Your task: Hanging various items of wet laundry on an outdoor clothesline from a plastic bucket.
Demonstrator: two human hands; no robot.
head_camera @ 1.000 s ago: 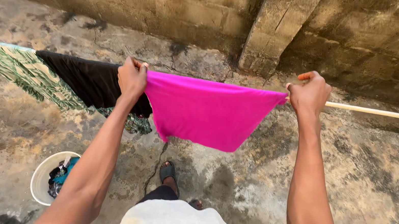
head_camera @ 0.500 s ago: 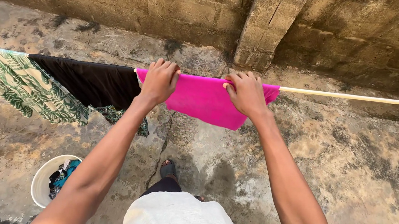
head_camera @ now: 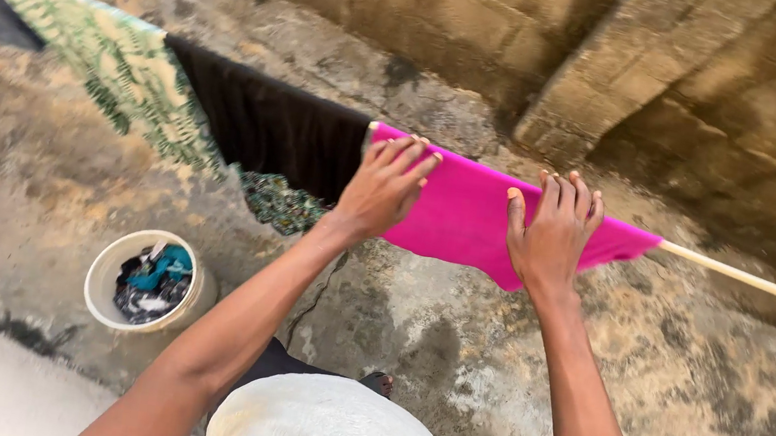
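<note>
stained concrete floor (head_camera: 705, 390); rough block wall (head_camera: 494, 22)

Both hands have moved inward from the ends of the pink cloth (head_camera: 468, 214) and now lie flat on it

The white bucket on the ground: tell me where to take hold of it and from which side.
Grip the white bucket by its rim, on the bare near-left arc, coming down from above. It stands upright on the concrete with its mouth open to the top, and no handle shows. Wet clothes fill the inside, so hook the fingers just over the edge rather than reaching deep.
</note>
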